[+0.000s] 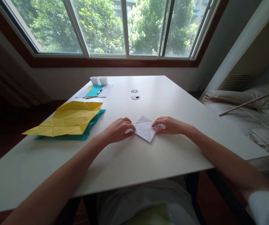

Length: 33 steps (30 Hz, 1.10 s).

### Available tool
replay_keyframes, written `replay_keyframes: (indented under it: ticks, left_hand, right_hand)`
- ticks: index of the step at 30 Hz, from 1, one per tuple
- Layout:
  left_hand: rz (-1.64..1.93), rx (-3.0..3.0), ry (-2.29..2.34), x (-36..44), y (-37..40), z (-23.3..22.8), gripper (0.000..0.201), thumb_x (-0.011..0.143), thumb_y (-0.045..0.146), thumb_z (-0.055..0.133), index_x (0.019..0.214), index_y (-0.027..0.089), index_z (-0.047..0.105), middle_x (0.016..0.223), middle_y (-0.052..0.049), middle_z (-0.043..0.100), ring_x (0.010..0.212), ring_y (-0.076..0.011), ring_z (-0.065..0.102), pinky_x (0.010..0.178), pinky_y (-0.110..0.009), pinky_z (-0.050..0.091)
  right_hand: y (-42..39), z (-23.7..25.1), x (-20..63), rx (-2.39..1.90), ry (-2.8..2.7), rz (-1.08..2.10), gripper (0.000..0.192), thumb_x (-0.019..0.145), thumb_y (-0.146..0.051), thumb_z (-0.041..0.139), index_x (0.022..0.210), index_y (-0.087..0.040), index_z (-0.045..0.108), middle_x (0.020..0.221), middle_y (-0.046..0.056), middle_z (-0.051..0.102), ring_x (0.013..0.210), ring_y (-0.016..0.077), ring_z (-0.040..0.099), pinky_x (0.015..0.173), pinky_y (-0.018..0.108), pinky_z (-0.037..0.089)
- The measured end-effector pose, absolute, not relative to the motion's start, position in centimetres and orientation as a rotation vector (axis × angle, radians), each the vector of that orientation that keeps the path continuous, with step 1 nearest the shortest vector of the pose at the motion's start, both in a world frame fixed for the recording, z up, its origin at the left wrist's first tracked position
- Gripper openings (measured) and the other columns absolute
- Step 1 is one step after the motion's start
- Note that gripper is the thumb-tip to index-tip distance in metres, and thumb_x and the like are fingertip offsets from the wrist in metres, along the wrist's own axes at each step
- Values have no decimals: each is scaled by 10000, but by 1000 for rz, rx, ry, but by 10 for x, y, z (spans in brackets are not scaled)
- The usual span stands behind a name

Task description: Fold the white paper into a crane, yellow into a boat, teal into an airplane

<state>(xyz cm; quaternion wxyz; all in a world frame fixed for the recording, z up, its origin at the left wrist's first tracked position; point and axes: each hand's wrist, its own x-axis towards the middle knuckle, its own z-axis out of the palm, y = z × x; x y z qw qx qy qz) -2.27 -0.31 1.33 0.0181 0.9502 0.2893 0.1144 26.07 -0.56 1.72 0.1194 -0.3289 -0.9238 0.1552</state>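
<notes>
My left hand and right hand press down on a folded white paper at the centre of the frame, flat on the desk; my fingers lie nearly closed on its two side corners. Left of centre, a creased yellow sheet covers a teal sheet.

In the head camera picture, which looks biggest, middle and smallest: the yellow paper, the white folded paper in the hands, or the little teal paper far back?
1. Yellow creased paper, clearly the largest.
2. White folded paper, pinched between left hand and right hand.
3. Small teal paper: looks smallest, but it lies farther away, so that is unsure.
</notes>
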Motion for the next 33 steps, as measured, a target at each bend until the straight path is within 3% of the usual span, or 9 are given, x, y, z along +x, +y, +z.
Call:
replay_keyframes:
  ticks: [8,18,25,30,33]
  left_hand:
    - [361,2985,856,-21,-4,15,222,865,233,448,892,217,668,896,-56,671,894,-179,587,785,-296,442]
    - [309,3069,1004,-16,-10,19,199,882,199,396,824,182,586,860,-60,652,834,-173,599,764,-302,434]
    - [329,3020,1213,-13,-11,17,198,876,222,365,831,179,553,763,-49,640,732,-176,604,688,-289,435]
    - [355,2956,1301,-9,-14,18,156,803,268,446,854,198,576,791,-42,644,743,-187,603,694,-296,437]
    - [415,2862,1348,-4,-16,18,244,779,346,479,952,210,585,833,-43,651,765,-201,601,653,-285,441]
  right_hand:
    - [-7,20,261,-982,-2695,446,358,802,-442,552,1037,-181,625,969,91,638,837,185,598,740,284,450]
    - [-8,17,256,-881,-2730,300,463,743,-492,606,1098,-195,598,1096,100,610,984,229,562,838,333,437]
    - [-8,10,252,-943,-2641,204,331,836,-317,516,1135,-187,573,1038,89,644,928,205,571,779,319,455]
    - [-7,7,244,-997,-2561,73,187,832,-200,497,940,-182,649,889,65,682,842,190,581,762,308,437]
    - [-9,9,239,-1055,-2504,5,197,857,-227,461,839,-170,649,810,68,673,782,184,586,727,296,426]
